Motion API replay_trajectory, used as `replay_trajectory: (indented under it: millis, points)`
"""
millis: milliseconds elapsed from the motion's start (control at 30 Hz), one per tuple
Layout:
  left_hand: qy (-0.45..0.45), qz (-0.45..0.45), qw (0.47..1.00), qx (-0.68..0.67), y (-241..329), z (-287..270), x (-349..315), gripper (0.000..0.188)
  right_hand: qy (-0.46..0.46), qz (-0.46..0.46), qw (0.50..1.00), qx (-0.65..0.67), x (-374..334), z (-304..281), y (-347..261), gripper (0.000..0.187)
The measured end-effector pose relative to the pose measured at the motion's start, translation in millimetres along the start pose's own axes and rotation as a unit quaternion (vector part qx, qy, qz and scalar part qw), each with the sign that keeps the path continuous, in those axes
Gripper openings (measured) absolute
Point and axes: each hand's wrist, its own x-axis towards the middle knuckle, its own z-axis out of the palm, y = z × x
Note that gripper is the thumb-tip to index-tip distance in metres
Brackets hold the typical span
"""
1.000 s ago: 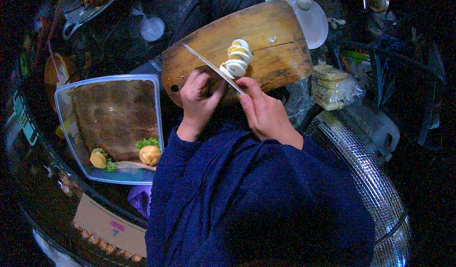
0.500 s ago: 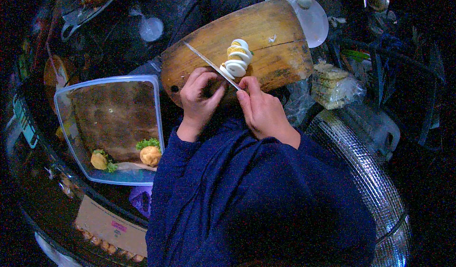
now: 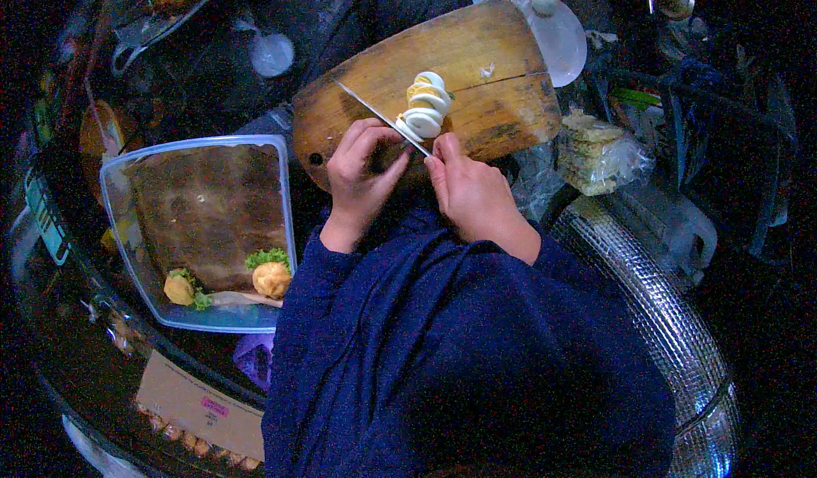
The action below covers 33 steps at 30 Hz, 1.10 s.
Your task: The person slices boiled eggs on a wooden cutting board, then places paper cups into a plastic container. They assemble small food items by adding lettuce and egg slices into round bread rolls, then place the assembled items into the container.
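Note:
A boiled egg [image 3: 425, 103] lies in slices on a wooden cutting board [image 3: 485, 44]. White rings and yellow yolk show in a leaning row. My right hand [image 3: 477, 190] is closed around the near end of a knife [image 3: 374, 114]. Its thin blade slants away to the far left, along the near end of the slices. My left hand [image 3: 362, 176] is curled at the board's near edge, left of the knife. Its thumb and fingers pinch close to the blade by the last slice, and what they hold is hidden.
To the left stands a clear plastic tub [image 3: 191, 144] with two round browned pieces [image 3: 271, 280] and green lettuce [image 3: 268, 259]. A bag of pale flat pieces [image 3: 596, 159] lies right of the board, beyond silver quilted foil [image 3: 647, 299]. A white round lid [image 3: 562, 44] sits behind.
The knife and my right hand have shifted slightly to the right and nearer. My left hand has barely moved. The egg slices stay in place.

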Motion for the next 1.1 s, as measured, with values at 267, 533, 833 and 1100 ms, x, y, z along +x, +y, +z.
replay_trajectory:
  millis: [267,533,833,1100]
  points:
    - [0.03,0.018,0.999,0.04,0,0,2,0.027,0.01,-0.029,0.998,0.053,-10,-6,10,0.025]
    - [0.017,-0.003,1.0,-0.009,3,-1,2,0.031,-0.057,-0.028,0.975,0.214,-13,-23,20,0.036]
    - [0.022,0.017,1.0,-0.003,6,2,5,0.033,-0.007,-0.096,0.941,0.324,-8,-21,39,0.039]
    - [0.022,-0.023,0.999,-0.008,8,1,7,0.033,-0.038,-0.067,0.961,0.265,-16,-24,36,0.035]
